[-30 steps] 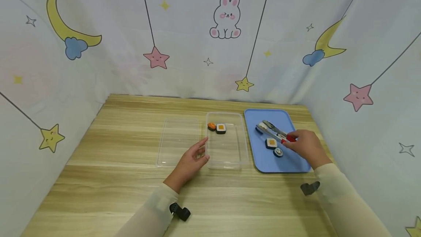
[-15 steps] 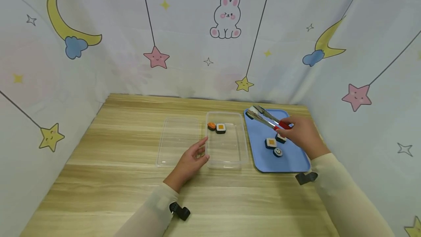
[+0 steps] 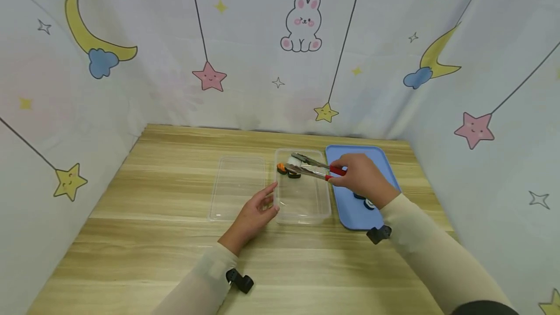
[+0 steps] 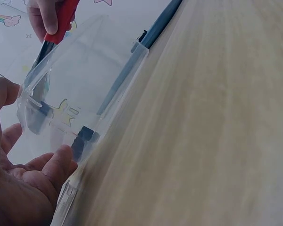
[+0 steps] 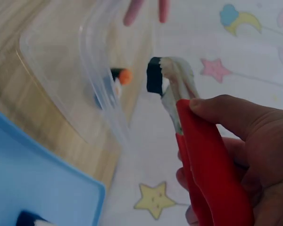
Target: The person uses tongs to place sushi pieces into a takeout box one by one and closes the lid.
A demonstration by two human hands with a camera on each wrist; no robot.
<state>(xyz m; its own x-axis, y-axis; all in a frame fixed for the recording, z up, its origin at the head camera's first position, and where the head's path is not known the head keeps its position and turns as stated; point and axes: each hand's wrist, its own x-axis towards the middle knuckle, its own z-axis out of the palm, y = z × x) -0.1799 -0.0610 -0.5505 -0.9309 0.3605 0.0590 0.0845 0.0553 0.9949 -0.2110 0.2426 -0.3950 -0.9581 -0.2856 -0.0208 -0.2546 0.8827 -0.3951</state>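
Note:
My right hand (image 3: pixel 365 176) grips red-handled metal tongs (image 5: pixel 205 160) over the clear plastic container (image 3: pixel 302 205). Between the tongs' tips is a toy sushi piece (image 5: pixel 154 75) with a white top and a black wrap. Inside the container, an orange-topped sushi piece (image 3: pixel 281 168) sits next to a black-wrapped sushi roll (image 3: pixel 294 176), which the tongs partly cover in the head view. My left hand (image 3: pixel 253 215) rests its fingers and thumb against the container's left side, curled round nothing.
A blue tray (image 3: pixel 345 210) lies right of the container, partly under my right arm. A sushi piece with a white face (image 3: pixel 369 204) shows on it beside another dark one. Left of the container lies a flat clear lid (image 3: pixel 238 183). A printed curtain (image 3: pixel 262 106) hangs behind the table.
My right hand has carried the white-topped sushi piece in the tongs off the blue tray, leftward over the container. My left hand has stayed in place.

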